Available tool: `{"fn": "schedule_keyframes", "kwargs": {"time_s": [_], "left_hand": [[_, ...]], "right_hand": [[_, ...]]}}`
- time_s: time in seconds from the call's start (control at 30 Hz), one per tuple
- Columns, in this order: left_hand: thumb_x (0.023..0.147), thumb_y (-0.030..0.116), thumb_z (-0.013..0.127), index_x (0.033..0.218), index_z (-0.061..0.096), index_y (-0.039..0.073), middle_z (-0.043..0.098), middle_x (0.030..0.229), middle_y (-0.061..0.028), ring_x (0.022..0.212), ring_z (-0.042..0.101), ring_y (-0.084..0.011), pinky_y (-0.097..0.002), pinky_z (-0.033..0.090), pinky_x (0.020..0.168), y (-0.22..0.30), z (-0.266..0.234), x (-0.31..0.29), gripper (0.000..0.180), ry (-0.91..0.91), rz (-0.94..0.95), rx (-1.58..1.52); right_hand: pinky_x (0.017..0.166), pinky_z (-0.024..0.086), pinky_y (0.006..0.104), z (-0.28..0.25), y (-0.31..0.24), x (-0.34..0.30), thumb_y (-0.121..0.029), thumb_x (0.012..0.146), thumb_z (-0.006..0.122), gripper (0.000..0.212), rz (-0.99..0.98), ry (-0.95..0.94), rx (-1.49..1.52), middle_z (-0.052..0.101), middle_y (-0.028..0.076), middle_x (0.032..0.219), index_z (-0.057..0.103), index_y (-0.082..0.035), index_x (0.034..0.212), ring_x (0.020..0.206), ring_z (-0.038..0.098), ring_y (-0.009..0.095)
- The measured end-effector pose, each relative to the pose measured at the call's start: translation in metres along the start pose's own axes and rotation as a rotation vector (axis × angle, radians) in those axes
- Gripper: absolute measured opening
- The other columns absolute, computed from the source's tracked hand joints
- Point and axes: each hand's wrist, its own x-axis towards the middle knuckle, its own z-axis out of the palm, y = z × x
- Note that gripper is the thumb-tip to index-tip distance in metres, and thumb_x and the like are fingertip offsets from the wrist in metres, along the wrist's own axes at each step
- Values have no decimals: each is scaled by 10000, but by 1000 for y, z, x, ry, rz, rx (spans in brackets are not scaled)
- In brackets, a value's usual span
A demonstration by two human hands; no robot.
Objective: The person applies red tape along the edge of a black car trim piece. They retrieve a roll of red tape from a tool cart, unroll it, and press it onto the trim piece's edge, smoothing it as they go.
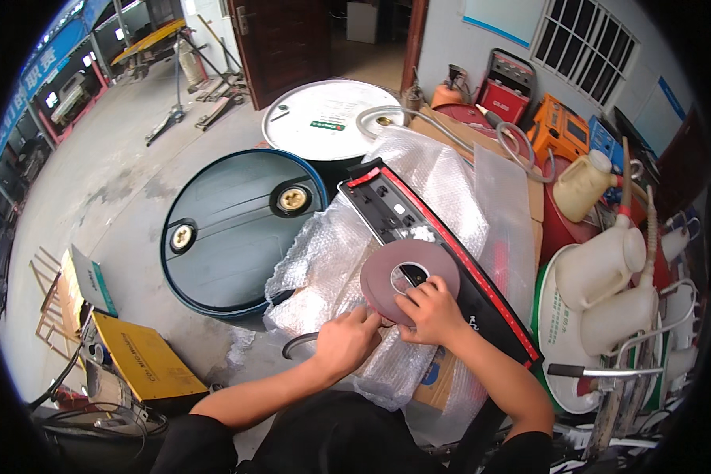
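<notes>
Landmark: black trim panel (438, 253) with a red edge, lying on bubble wrap (332, 253), long axis running from upper left to lower right.
Tape roll: grey-mauve tape roll (409, 278) flat on the panel's middle.
Right hand (433, 310): fingers curled, pinching the roll's near rim; the nearer hand.
Left hand (347, 340): fingertips closed at the roll's lower-left edge, apparently on the tape end.
Beside: blue drum (241, 229) left of the panel.

A blue drum (237, 237) carries crumpled bubble wrap (324, 261), with a long black red-edged panel (442, 261) lying on it.

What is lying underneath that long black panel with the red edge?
Crumpled bubble wrap spreads beneath the black panel, with cardboard showing lower down. Whatever supports them is covered.
</notes>
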Motion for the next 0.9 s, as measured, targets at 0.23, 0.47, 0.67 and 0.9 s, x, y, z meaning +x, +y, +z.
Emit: {"fn": "schedule_keyframes", "kwargs": {"time_s": [0.23,0.47,0.67,0.9], "left_hand": [[770,133,692,946,631,86,616,838,-117,741,653,-348,-444,546,651,44,-151,88,193,-52,114,37],[800,98,639,907,677,61,632,803,-156,742,647,-361,-443,521,687,114,-125,189,120,140,334,-145],[787,193,689,951,617,120,597,852,-91,754,655,-306,-432,537,623,102,28,200,194,64,664,25],[744,184,713,885,612,117,556,875,-63,793,582,-255,-389,486,684,81,151,120,186,98,623,-242]], "right_hand": [[912,417,467,-143,4,76,-368,707,726,414,-57,238,-109,643,89,875,676,-77,997,854,621,269],[822,434,439,-221,69,19,-347,718,739,445,114,415,-316,655,126,918,658,-28,1019,857,615,311],[873,428,458,-117,109,-96,-429,739,727,475,356,242,-396,676,121,936,689,-59,1034,900,630,297],[863,426,445,-49,69,-170,-394,696,752,501,477,45,-285,629,109,928,662,-56,1055,872,594,294]]}}
